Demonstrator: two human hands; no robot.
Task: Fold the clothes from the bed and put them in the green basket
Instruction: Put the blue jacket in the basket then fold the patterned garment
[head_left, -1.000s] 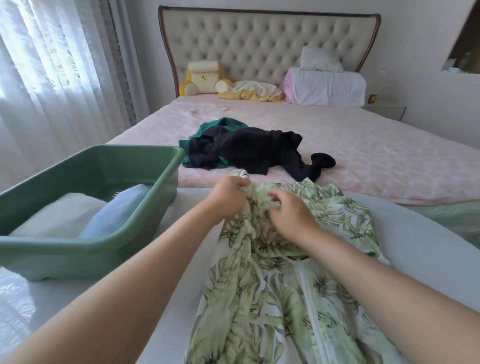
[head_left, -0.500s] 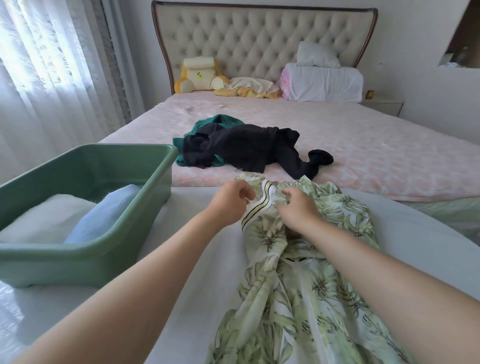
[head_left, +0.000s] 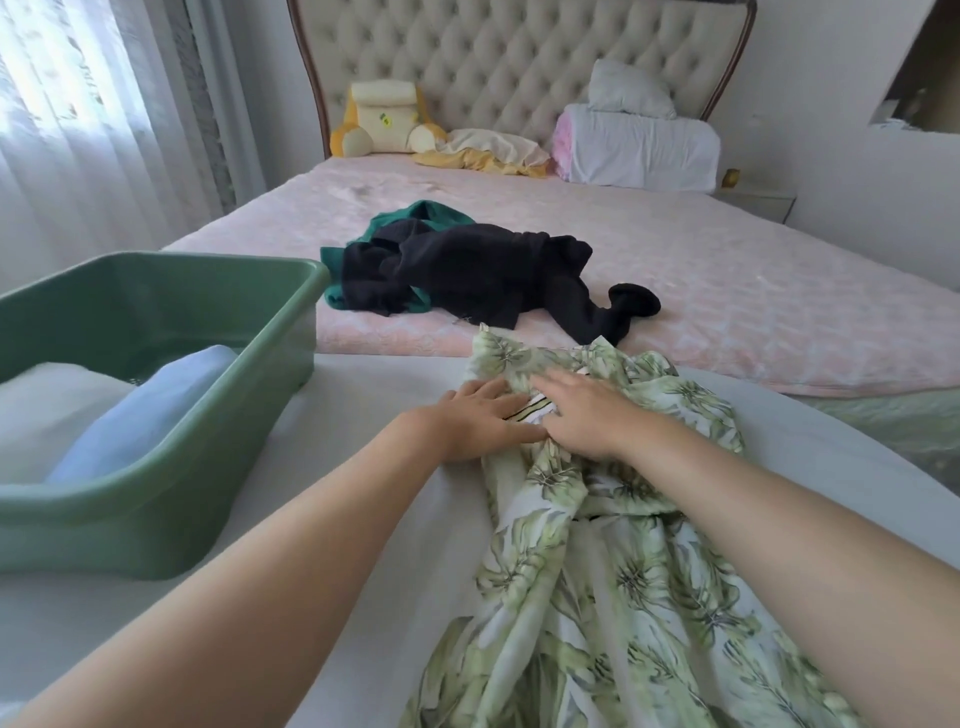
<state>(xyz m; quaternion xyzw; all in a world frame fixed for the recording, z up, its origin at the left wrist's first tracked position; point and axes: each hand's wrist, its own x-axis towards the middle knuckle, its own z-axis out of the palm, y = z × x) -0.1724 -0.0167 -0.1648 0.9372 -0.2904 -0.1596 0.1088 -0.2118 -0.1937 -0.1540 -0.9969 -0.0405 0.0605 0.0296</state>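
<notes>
Fingers (head_left: 496, 401) straight, flat: L hand (head_left: 475, 423) + R hand (head_left: 587, 415) press leaf-print garment (head_left: 613, 597) top on surface (head_left: 363, 519), beside green basket (head_left: 291, 338). Earlier pinch let go; prob. smoothing before fold. Black clothes (head_left: 467, 275) wait on bed (head_left: 753, 291).

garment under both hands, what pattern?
Green leaf print on white, with a striped trim near the hands; head view.

Person's two arms, both bare. L arm (head_left: 291, 561) shows smooth and uncovered from wrist to approx. the elbow; R arm (head_left: 779, 519) likewise, upper part cut off at the edge of view. L hand (head_left: 480, 423) and R hand (head_left: 582, 421) bare; nails too blurred to describe.
</notes>
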